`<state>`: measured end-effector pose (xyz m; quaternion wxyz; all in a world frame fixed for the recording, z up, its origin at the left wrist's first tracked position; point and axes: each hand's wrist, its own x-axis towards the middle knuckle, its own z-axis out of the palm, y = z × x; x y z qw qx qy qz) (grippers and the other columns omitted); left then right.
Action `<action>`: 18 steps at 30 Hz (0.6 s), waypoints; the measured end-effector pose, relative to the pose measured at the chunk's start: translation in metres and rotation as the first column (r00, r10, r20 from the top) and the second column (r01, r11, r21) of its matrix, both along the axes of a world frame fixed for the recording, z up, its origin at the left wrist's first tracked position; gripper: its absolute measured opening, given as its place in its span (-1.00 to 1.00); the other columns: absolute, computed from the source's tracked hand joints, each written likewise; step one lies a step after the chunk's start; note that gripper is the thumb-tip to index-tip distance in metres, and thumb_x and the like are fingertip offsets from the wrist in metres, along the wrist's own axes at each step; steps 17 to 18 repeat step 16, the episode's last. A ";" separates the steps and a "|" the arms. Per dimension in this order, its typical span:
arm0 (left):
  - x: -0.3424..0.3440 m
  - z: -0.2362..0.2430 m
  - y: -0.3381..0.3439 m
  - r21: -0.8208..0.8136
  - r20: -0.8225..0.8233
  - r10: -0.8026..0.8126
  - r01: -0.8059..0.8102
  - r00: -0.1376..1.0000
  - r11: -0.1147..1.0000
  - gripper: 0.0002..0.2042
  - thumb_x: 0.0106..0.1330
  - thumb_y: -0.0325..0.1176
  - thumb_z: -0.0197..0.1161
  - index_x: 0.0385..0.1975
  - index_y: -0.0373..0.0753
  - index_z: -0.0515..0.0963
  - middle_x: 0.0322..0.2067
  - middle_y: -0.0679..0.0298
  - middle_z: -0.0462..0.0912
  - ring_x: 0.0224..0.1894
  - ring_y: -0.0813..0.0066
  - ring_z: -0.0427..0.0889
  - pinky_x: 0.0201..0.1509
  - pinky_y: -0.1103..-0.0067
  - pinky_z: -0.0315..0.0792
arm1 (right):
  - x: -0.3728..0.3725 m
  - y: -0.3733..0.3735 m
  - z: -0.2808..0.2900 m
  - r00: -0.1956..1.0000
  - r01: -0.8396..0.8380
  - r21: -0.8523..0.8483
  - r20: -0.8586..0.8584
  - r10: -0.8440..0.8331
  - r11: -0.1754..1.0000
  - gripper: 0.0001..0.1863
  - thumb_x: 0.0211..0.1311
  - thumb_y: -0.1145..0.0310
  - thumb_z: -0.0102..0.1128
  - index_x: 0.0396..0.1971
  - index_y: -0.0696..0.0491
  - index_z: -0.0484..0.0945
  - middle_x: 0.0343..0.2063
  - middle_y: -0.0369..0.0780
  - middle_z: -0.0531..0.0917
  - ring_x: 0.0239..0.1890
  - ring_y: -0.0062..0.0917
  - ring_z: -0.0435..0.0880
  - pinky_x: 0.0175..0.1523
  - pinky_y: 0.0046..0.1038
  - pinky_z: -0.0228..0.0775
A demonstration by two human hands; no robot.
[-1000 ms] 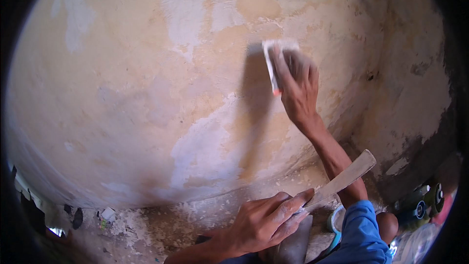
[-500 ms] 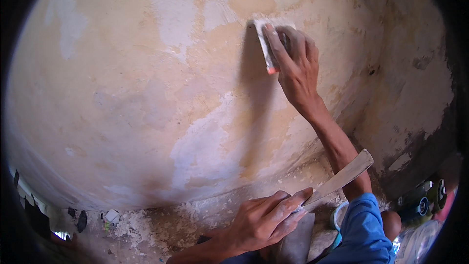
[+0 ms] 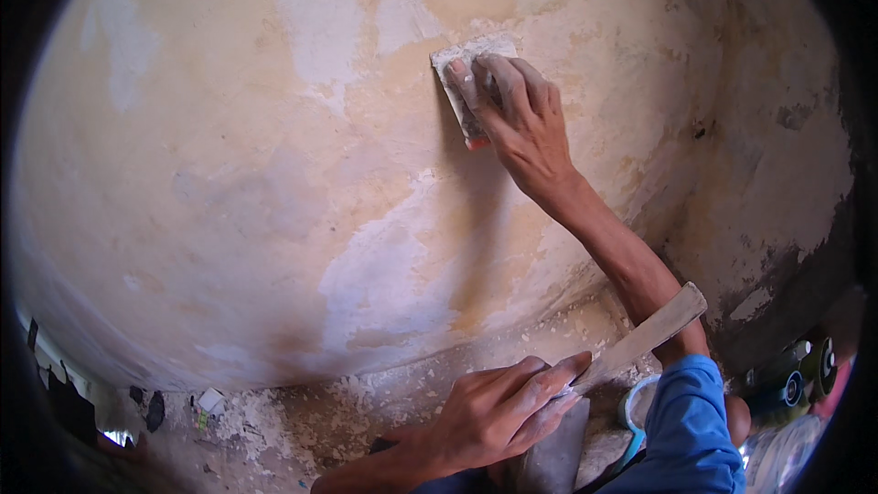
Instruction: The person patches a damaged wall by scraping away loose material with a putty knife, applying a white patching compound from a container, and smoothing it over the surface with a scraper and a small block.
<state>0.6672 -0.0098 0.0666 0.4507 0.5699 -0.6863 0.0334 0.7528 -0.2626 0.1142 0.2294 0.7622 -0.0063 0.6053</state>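
Up on the patchy wall (image 3: 274, 155), my right hand (image 3: 517, 114) presses a putty spreader (image 3: 455, 96), flat, rectangular and smeared white with an orange lower corner. The thumb lies along its left part and the fingers bend over its back; the hand hides much of it. Lower down, my left hand (image 3: 498, 412) grips a long, flat, pale putty knife (image 3: 645, 334) between thumb and fingers. The knife's wide end points up and right, in front of my right forearm. A grey, smooth object (image 3: 558, 453), only partly visible, is below the left hand.
A light-blue rim (image 3: 631, 402), perhaps of a bucket, shows beside my right sleeve. Dark bottle-like things (image 3: 777, 393) and clear plastic (image 3: 782, 448) crowd the lower right. Debris and a small white piece (image 3: 211, 401) lie on the floor by the wall. A wall corner rises at right.
My right hand has slid the spreader left and slightly down across the wall, and it lies flatter against the surface. The left hand and the putty knife have barely moved.
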 end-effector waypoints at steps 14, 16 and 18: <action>-0.007 0.000 0.001 -0.005 -0.024 0.003 -0.003 1.000 1.000 -0.52 0.17 -0.52 0.33 0.14 -0.38 0.45 -0.25 0.03 0.68 -0.51 0.37 0.62 -0.48 0.50 0.53 | 0.001 0.015 0.010 0.981 -0.018 0.164 0.193 -0.014 0.986 -0.34 0.12 0.44 0.13 0.32 -0.07 0.36 0.01 -0.17 0.45 -0.01 -0.33 0.42 -0.09 -0.38 0.28; -0.007 -0.005 -0.004 -0.076 0.008 -0.004 0.005 1.000 0.997 -0.47 0.19 -0.52 0.32 0.21 -0.36 0.42 -0.28 0.05 0.68 -0.50 0.38 0.62 -0.47 0.53 0.53 | 0.017 0.025 -0.015 0.987 -0.058 0.175 0.157 0.030 0.983 -0.28 0.05 0.58 0.21 0.30 -0.13 0.40 0.05 -0.19 0.46 0.06 -0.28 0.42 0.16 -0.28 0.30; -0.007 -0.005 -0.004 -0.076 0.008 -0.004 0.005 1.000 0.997 -0.47 0.19 -0.52 0.32 0.21 -0.36 0.42 -0.28 0.05 0.68 -0.50 0.38 0.62 -0.47 0.53 0.53 | 0.017 0.025 -0.015 0.987 -0.058 0.175 0.157 0.030 0.983 -0.28 0.05 0.58 0.21 0.30 -0.13 0.40 0.05 -0.19 0.46 0.06 -0.28 0.42 0.16 -0.28 0.30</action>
